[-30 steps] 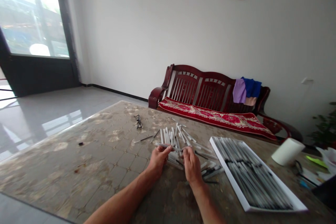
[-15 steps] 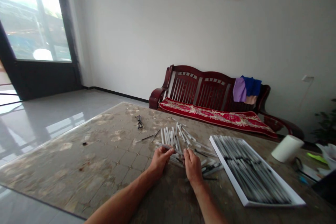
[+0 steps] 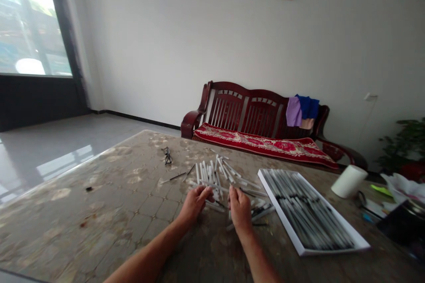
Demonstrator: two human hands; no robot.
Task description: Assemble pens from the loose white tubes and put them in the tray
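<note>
A loose heap of white pens point(image 3: 215, 176) lies on the brown patterned table point(image 3: 109, 194). My left hand point(image 3: 194, 203) and my right hand point(image 3: 239, 208) rest at the near edge of the heap, fingers curled. Between them they pinch the two ends of one white pen point(image 3: 217, 187) held crosswise just above the heap. A white tray point(image 3: 332, 246) packed with several pens in rows lies to the right of my right hand.
A pair of glasses point(image 3: 167, 155) and thin dark refills point(image 3: 181, 174) lie beyond the heap. A white roll point(image 3: 348, 181) and bits of paper sit at the table's far right. A dark red wooden bench point(image 3: 259, 128) stands against the wall behind.
My head has turned a little to the right, so everything sits further left in view. Both hands stay at the heap, still holding the same pen.
</note>
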